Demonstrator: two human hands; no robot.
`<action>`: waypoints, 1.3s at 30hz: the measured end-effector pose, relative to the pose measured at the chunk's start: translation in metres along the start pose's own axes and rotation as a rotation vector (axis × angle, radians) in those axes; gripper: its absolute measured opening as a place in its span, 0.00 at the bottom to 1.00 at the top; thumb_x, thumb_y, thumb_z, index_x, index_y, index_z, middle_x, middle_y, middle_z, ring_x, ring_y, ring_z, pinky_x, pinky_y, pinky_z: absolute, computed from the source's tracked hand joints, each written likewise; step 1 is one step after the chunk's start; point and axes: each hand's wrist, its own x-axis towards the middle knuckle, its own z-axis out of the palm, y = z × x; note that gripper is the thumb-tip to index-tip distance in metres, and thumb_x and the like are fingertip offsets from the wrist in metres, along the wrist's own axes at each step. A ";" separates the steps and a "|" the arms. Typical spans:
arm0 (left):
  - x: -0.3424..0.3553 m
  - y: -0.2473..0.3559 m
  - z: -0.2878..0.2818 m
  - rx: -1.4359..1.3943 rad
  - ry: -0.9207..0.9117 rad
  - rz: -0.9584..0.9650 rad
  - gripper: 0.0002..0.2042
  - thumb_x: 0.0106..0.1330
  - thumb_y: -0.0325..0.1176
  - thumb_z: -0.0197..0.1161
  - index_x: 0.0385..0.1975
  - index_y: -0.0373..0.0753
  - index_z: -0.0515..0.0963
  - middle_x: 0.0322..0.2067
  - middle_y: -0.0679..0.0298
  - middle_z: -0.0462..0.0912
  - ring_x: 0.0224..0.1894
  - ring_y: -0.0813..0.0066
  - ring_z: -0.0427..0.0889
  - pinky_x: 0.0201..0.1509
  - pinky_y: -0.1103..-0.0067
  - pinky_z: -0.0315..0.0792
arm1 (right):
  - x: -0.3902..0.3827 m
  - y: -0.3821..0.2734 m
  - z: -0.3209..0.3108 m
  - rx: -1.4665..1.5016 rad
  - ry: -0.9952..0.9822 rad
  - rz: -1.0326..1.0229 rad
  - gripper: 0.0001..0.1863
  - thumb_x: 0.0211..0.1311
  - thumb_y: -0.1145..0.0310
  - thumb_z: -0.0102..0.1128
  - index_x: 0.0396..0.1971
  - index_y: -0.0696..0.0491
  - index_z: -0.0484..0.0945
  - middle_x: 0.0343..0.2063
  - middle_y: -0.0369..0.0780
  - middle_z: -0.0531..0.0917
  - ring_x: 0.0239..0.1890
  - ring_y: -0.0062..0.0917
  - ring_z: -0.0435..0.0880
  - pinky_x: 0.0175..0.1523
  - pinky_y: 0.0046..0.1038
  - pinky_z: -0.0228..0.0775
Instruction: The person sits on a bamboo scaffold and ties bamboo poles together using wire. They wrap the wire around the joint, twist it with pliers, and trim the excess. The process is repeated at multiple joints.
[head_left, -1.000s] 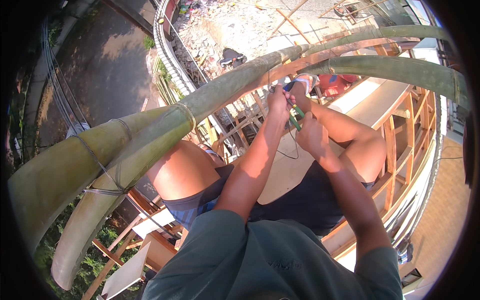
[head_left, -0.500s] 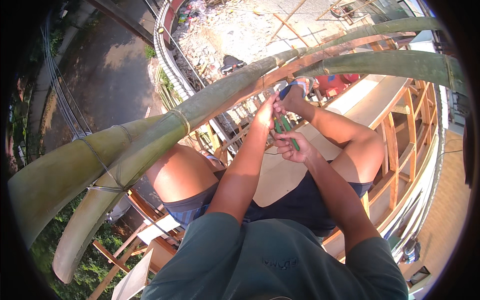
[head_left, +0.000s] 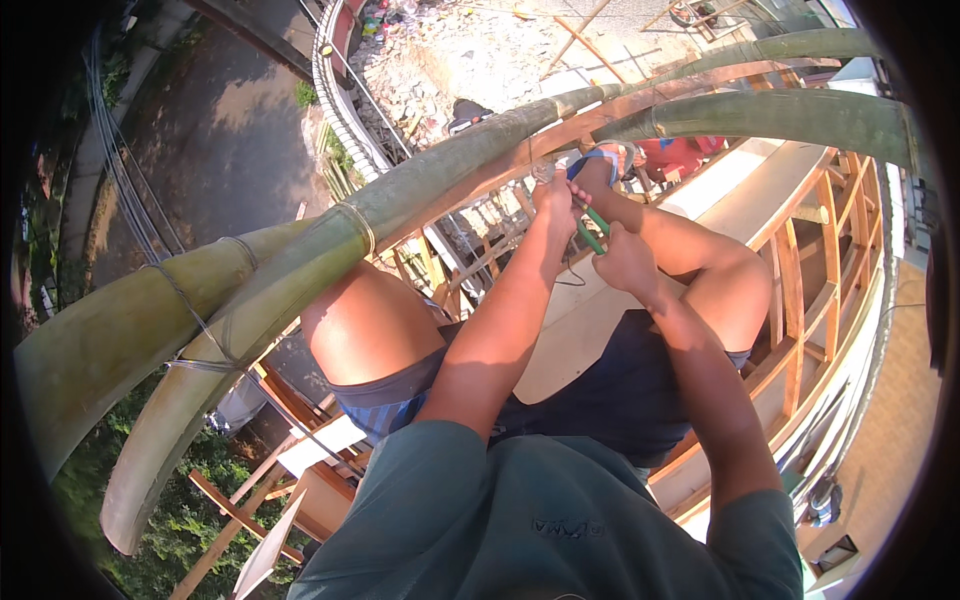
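My right hand [head_left: 626,259] is closed around the green-handled pliers [head_left: 593,232], whose jaws are hidden near my left hand. My left hand [head_left: 557,201] is closed just beyond, below a wooden beam [head_left: 470,187], and pinches what looks like thin wire [head_left: 541,168]. A dark loop of wire [head_left: 571,279] hangs below the hands. Above them, a thick green bamboo pole [head_left: 450,160] runs alongside the beam. Wire bindings [head_left: 358,222] tie the pole to other bamboo at the left.
My bent legs [head_left: 375,325] straddle a pale board [head_left: 565,350]. Wooden framing [head_left: 790,290] curves along the right. A second bamboo pole [head_left: 780,118] extends at the upper right. Far below lie a road [head_left: 230,130] and rubble [head_left: 420,75]. Cables [head_left: 125,170] run at the far left.
Both hands have moved slightly right, and my right hand has also risen with the pliers. The pliers' handles have shifted up and right. The hanging wire loop shows more clearly.
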 end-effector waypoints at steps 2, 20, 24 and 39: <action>-0.006 0.027 -0.017 0.408 -0.069 -0.108 0.19 0.75 0.50 0.49 0.38 0.37 0.69 0.22 0.65 0.72 0.26 0.70 0.76 0.38 0.66 0.76 | 0.001 -0.019 -0.028 0.488 -0.415 0.225 0.09 0.54 0.67 0.61 0.32 0.51 0.71 0.20 0.33 0.72 0.18 0.24 0.71 0.20 0.26 0.63; -0.003 0.026 -0.037 0.033 -0.403 -0.062 0.15 0.72 0.51 0.54 0.26 0.52 0.66 0.15 0.78 0.63 0.23 0.72 0.72 0.28 0.75 0.63 | -0.001 -0.003 0.006 2.034 -1.324 0.439 0.09 0.64 0.60 0.55 0.33 0.50 0.71 0.17 0.27 0.62 0.16 0.09 0.58 0.17 0.11 0.53; -0.011 0.030 -0.029 0.072 -0.348 -0.103 0.17 0.75 0.53 0.48 0.27 0.51 0.63 0.13 0.76 0.63 0.20 0.72 0.72 0.22 0.74 0.58 | -0.006 -0.009 0.002 2.046 -1.312 0.393 0.12 0.65 0.57 0.56 0.34 0.50 0.71 0.19 0.30 0.68 0.19 0.14 0.68 0.22 0.17 0.65; -0.007 0.039 -0.023 0.290 -0.229 -0.140 0.17 0.75 0.46 0.47 0.29 0.40 0.71 0.27 0.62 0.81 0.33 0.64 0.84 0.44 0.50 0.78 | -0.002 -0.012 0.021 1.062 -0.587 0.368 0.09 0.57 0.63 0.59 0.28 0.50 0.70 0.20 0.33 0.73 0.22 0.23 0.75 0.21 0.24 0.64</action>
